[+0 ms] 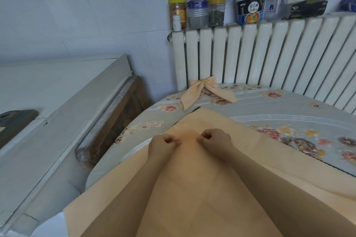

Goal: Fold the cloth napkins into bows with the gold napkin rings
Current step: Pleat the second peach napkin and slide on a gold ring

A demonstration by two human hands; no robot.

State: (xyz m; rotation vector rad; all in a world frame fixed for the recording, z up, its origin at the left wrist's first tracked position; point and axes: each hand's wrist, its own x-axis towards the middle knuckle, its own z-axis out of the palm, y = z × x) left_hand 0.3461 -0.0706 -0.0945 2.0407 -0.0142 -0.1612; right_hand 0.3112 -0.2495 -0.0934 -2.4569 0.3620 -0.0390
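At the centre of the frame both hands hold the peach napkin spread over the floral table — the left hand and right hand sit close together, fingers curled and pinching the cloth. At upper centre a finished napkin bow with its gold ring lies by the white radiator. Jars and a noodle cup crowd the radiator's top — a white cabinet stands left.
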